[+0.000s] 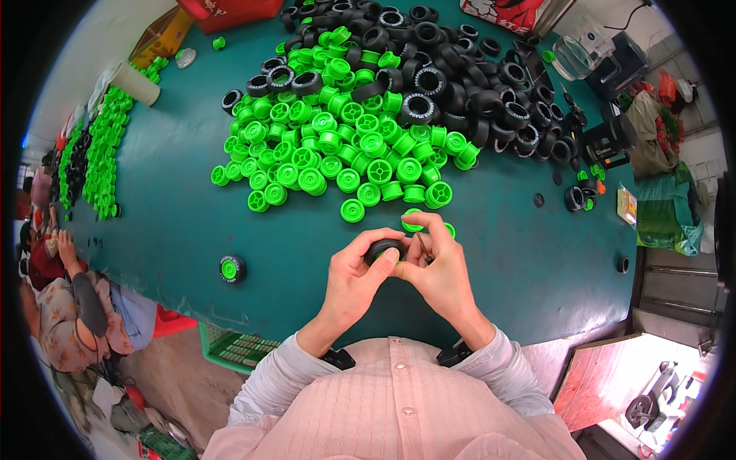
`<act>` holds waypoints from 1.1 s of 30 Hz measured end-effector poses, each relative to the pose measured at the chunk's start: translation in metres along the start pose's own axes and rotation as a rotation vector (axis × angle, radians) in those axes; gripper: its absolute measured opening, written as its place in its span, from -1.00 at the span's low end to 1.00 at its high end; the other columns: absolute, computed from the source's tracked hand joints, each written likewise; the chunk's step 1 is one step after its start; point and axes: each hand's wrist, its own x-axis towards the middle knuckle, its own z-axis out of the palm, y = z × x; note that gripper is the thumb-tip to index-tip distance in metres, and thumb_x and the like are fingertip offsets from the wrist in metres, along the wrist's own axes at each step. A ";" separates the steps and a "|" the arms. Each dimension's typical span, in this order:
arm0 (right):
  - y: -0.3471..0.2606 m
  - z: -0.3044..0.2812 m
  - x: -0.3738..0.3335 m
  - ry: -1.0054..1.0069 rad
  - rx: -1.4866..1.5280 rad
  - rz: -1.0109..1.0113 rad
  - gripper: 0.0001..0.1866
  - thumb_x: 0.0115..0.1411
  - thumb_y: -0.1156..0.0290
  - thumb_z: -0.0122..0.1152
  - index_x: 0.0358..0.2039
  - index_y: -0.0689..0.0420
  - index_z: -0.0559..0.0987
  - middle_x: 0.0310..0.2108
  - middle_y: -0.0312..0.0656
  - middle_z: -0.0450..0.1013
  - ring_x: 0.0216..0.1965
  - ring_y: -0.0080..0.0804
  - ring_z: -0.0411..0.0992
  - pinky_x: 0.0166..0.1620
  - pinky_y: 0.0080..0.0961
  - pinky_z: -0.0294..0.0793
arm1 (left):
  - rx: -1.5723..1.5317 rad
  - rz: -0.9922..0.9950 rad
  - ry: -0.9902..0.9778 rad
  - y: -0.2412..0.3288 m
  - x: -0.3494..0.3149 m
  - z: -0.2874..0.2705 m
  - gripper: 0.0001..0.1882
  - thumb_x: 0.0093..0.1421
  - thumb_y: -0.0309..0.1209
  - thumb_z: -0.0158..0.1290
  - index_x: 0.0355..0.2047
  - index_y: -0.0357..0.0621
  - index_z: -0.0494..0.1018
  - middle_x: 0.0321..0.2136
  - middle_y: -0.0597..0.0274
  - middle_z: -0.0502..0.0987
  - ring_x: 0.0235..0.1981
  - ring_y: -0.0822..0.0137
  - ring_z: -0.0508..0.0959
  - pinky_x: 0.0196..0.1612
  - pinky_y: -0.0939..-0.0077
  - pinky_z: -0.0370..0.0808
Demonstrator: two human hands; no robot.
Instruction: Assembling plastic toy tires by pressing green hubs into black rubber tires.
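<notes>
Above the near part of the table, my left hand (pixel 354 272) is closed around a small black rubber tire (pixel 381 249), its thumb lying across the tread. My right hand (pixel 443 270) meets it from the other side, with fingers curled and thumb pressed by the tire's edge. A sliver of green shows at the tire's lower side, mostly hidden by the fingers. Something thin and dark appears between the right fingers, too small to name. Just beyond the hands lies a green wheel hub (pixel 352 210). To the left rests a tire fitted with a green hub (pixel 231 269).
A large heap of green wheel hubs (pixel 328 142) fills the middle of the green table (pixel 176 169), with a pile of black tires (pixel 475 100) behind. Rows of green hubs (pixel 107 157) line the left edge. A green crate (pixel 238 349) stands below. Another person's arm (pixel 70 253) reaches in at left.
</notes>
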 end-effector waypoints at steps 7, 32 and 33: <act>0.004 0.010 0.003 0.028 0.015 -0.026 -0.42 -0.02 0.54 0.51 0.03 0.21 0.47 -0.62 -0.48 0.24 -0.57 -0.77 0.16 -0.49 -0.71 0.16 | 0.055 0.059 -0.002 -0.004 0.002 -0.005 -0.68 0.37 -0.42 0.08 0.06 -0.34 0.45 -0.07 0.15 0.57 -0.08 0.43 0.54 0.04 0.53 0.50; -0.025 0.005 0.007 0.043 -0.347 -0.239 -0.38 -0.04 0.21 0.51 0.03 0.08 0.49 -0.57 -0.27 0.45 -0.57 -0.40 0.44 -0.47 -0.45 0.37 | -0.344 -0.147 -0.070 0.015 0.016 -0.022 -0.62 0.32 -0.53 0.00 0.14 -0.35 0.39 0.00 0.05 0.54 -0.03 0.26 0.58 0.04 0.40 0.52; -0.025 0.006 0.006 0.051 -0.360 -0.232 -0.39 -0.04 0.22 0.51 0.02 0.09 0.49 -0.57 -0.27 0.44 -0.58 -0.41 0.43 -0.48 -0.46 0.37 | -0.355 -0.139 -0.053 0.012 0.015 -0.023 -0.62 0.32 -0.51 0.02 0.13 -0.35 0.39 -0.01 0.05 0.54 -0.03 0.26 0.58 0.05 0.40 0.52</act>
